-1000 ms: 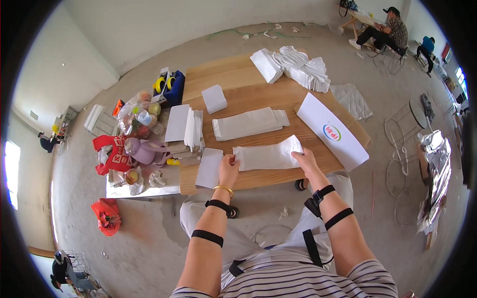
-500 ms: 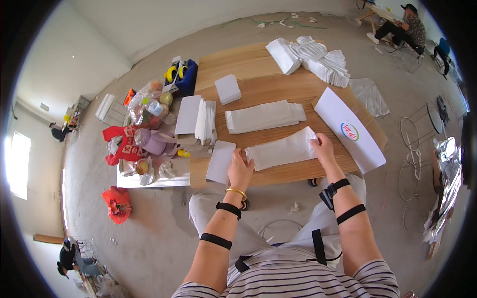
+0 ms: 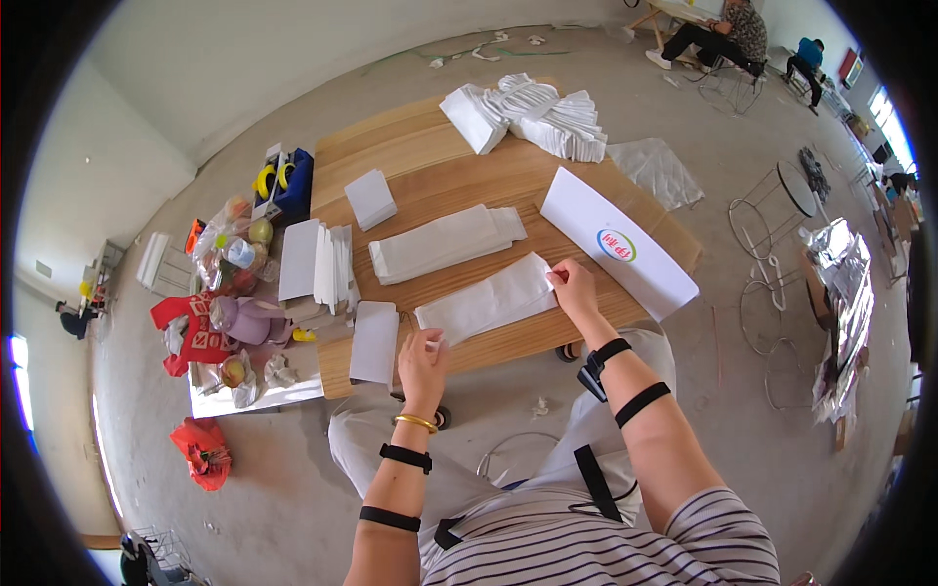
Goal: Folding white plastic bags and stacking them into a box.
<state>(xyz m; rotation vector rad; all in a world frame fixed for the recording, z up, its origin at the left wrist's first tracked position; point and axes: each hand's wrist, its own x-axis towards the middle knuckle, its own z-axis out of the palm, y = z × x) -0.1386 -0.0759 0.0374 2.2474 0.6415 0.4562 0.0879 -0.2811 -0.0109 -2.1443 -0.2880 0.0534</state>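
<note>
A long, flat white paper sleeve (image 3: 489, 301) lies on the wooden table in front of me. My right hand (image 3: 575, 290) pinches its right end between thumb and fingers. My left hand (image 3: 422, 369) is closed at the near left corner, fingertips bent against the paper. Just beyond lies a stack of similar white sleeves (image 3: 445, 244). A white card (image 3: 374, 342) rests left of my left hand. To the right of my right hand is a large white sheet with a round coloured print (image 3: 618, 244).
White cards and papers (image 3: 318, 264) pile up at the table's left, with a smaller card stack (image 3: 370, 199) beyond. Folded white sleeves (image 3: 532, 117) heap at the far edge. Tape dispensers (image 3: 278, 184), bagged fruit (image 3: 239, 244) and a red bag (image 3: 186, 332) stand left. A person (image 3: 723, 44) sits far right.
My view has turned to the right, so the table sits further left in the picture. Both hands stay at the sleeve's ends; the left has slid slightly toward me along its corner.
</note>
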